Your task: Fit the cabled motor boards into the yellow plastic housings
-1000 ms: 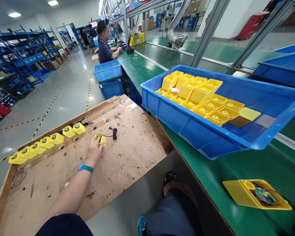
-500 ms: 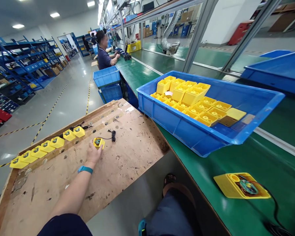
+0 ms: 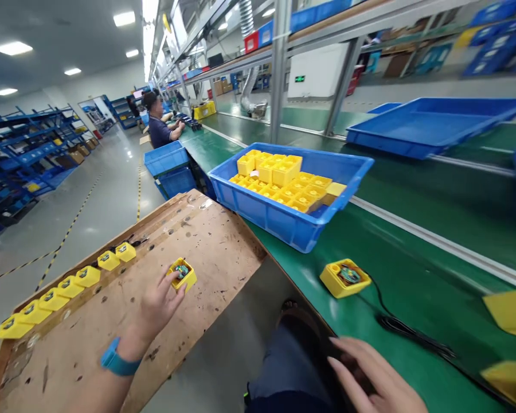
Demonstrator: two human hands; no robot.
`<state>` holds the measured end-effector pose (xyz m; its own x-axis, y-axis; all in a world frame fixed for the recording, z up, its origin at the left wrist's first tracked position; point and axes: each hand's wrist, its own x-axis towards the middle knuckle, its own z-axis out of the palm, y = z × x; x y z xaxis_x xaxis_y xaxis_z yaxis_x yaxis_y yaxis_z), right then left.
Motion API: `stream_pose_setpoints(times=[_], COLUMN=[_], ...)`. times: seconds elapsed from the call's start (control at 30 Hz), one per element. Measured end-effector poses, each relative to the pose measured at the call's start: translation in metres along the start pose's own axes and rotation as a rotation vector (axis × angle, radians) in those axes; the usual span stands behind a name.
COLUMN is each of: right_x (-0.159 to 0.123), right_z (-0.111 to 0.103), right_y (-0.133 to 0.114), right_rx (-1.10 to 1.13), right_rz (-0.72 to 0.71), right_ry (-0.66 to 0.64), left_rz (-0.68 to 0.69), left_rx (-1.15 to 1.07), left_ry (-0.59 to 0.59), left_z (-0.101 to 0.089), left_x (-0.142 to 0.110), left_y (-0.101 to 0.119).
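Observation:
My left hand [image 3: 157, 304], with a blue band on its wrist, has thumb and fingertips on a small open-topped yellow plastic box [image 3: 190, 278] at the wooden board. Inside that box is a green circuit board with wires. My right hand [image 3: 380, 381] is at the lower edge of view, fingers stretched and apart, with nothing seen in them. Beyond it on the green bench lies another yellow box [image 3: 337, 287] holding a wired circuit board. Its black cable [image 3: 406, 330] runs toward the lower right.
A row of yellow boxes [image 3: 69, 287] lines the left edge of the wooden board [image 3: 223, 252]. On the green bench [image 3: 413, 275] stands a blue crate [image 3: 262, 215] with stacked yellow boxes. Two blurred yellow pieces [image 3: 513, 312] are at far right. A co-worker [image 3: 159, 129] sits farther along.
The view has swung right. My left hand has moved the yellow box rightward over the board, and its coiled cable no longer shows. My right hand has come into view.

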<state>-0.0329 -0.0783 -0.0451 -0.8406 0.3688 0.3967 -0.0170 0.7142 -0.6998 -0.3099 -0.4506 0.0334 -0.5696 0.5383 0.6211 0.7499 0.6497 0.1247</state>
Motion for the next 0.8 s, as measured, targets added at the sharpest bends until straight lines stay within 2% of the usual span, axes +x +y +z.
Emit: stream_pose_setpoints(times=[0.07,0.13,0.2,0.27,0.37,0.43,0.53,0.6,0.63,0.7,0.8], right_x=[0.009,0.014,0.012,0.002,-0.024,-0.049,-0.089,-0.113,-0.124,-0.144,-0.177], right_z=[0.001,-0.003,-0.012,-0.028,-0.062,-0.09,-0.134,-0.164,-0.179,-0.208,-0.25], right_y=[-0.023,-0.042,-0.054,-0.058,-0.046,-0.033,-0.018,-0.014,-0.013,-0.012,-0.012], right_rx=[0.062,0.121,0.199,0.311,0.507,0.577,0.364,0.213,0.211,0.301,0.287], right_rz=[-0.034,-0.016,0.053,0.141,0.204,0.244,0.346,0.378,0.379,0.409,0.605], right_ry=[-0.035,-0.128,-0.237,-0.285,-0.243,-0.121,0.208,0.336,0.332,0.236,0.141], left_rz=[0.195,0.334,0.455,0.565,0.722,0.826,0.982,1.077,1.12,1.2,1.284], left_rx=[-0.047,-0.157,-0.333,-0.482,-0.621,-0.714,-0.879,-0.98,-1.019,-1.079,-1.154], left_ry=[0.018,0.001,-0.068,-0.131,-0.208,-0.249,-0.283,-0.309,-0.325,-0.347,-0.344], left_z=[-0.02,-0.035,-0.043,-0.041,-0.018,0.004,0.03,0.04,0.043,0.053,0.08], left_x=[0.017,0.031,0.043,0.053,0.069,0.079,0.085,0.084,0.082,0.079,0.074], left_y=[0.041,0.084,0.127,0.167,0.226,0.27,0.34,0.382,0.401,0.434,0.474])
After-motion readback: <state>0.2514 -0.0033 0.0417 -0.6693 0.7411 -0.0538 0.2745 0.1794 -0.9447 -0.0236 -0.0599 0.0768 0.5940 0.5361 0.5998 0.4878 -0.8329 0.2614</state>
